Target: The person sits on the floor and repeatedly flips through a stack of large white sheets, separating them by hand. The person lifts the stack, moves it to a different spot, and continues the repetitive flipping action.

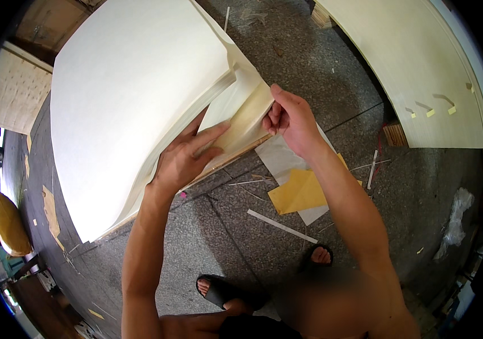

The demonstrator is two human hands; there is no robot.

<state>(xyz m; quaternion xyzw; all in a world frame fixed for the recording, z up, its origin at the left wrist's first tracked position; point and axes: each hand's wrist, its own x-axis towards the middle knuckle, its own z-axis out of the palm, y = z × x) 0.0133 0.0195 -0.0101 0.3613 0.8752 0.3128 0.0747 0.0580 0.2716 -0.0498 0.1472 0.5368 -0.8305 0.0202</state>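
Note:
A tall stack of large white sheets [134,96] takes up the left and middle of the view, its near edge bent up in places. My left hand [185,158] reaches in under the raised upper sheets, fingers spread, palm toward the lower layers. My right hand [293,120] is closed at the stack's near right corner, thumb on top and fingers curled under, pinching the corner of a lower cream-coloured sheet [247,121]. How many sheets it holds I cannot make out. The fingertips of the left hand rest near that sheet's surface.
A second stack of pale sheets [417,68] with yellow tabs stands at the right on wooden blocks [395,135]. Yellow paper [298,191], white strips [282,226] and crumpled clear plastic [455,220] litter the stone floor. A wooden panel [12,87] stands far left.

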